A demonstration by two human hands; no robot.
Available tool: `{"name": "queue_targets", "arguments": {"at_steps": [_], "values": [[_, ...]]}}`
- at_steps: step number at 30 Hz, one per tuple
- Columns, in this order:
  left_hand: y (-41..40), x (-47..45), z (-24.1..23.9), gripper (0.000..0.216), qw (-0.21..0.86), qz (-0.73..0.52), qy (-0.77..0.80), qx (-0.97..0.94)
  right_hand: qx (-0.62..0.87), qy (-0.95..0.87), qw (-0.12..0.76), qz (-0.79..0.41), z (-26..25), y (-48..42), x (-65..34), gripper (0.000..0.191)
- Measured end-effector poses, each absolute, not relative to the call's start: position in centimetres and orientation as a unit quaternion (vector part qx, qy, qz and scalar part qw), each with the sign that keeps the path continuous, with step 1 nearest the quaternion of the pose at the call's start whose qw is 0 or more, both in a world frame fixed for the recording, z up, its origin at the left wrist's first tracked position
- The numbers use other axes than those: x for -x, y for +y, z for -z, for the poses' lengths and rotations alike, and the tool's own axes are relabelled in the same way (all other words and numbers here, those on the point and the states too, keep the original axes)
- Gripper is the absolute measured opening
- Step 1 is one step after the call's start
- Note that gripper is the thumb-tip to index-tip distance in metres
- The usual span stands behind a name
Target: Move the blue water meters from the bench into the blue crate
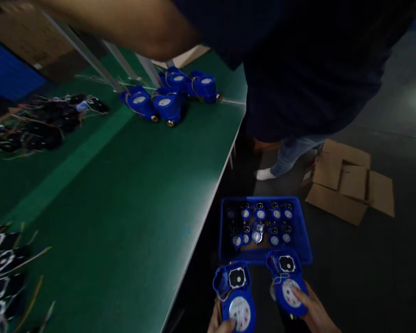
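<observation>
My left hand grips a blue water meter at the bottom of the view, its white dial and a black round part facing up. My right hand holds a second blue water meter just to the right, thumb on its dial. Both meters hang beside the table edge, just above the near rim of a blue crate on the floor. The crate holds several more blue meters in rows.
A green work table fills the left. Several blue meters lie at its far end, black wired parts at far left, more at near left. Another person leans over the table. A flattened cardboard box lies on the floor.
</observation>
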State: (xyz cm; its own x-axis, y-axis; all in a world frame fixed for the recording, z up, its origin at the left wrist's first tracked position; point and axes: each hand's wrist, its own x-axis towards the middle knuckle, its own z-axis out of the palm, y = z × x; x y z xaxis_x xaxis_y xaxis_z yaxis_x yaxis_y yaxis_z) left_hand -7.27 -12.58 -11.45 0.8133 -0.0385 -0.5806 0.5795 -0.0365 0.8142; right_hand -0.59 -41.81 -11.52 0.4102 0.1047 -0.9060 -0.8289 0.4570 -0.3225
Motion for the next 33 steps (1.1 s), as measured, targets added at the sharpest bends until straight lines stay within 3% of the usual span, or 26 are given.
{"name": "queue_targets", "arguments": {"at_steps": [5, 11, 15, 19, 26, 33], "values": [[-17.6, 2.2, 26.1, 0.051, 0.664, 0.272, 0.339, -0.609, 0.438, 0.493, 0.688, -0.304, 26.1, -46.0, 0.1, 0.077], [-20.6, -3.8, 44.0, 0.038, 0.681, 0.259, 0.428, -0.535, 0.449, 0.493, 0.7, -0.255, 44.4, -42.8, -2.7, 0.077], [-22.7, -5.0, 52.5, 0.037, 0.703, 0.237, 0.455, -0.492, 0.435, 0.465, 0.727, -0.257, 53.7, -41.6, -4.5, 0.068], [-23.3, -4.7, 56.4, 0.04, 0.721, 0.197, 0.468, -0.472, 0.414, 0.431, 0.751, -0.28, 58.5, -42.1, -5.3, 0.058], [-21.7, -4.4, 59.0, 0.038, 0.727, 0.143, 0.447, -0.501, 0.396, 0.404, 0.774, -0.285, 63.2, -40.6, -5.5, 0.043], [-21.4, -3.8, 61.0, 0.058, 0.705, 0.136, 0.396, -0.572, 0.404, 0.405, 0.77, -0.283, 65.3, -39.6, -5.6, 0.043]]}}
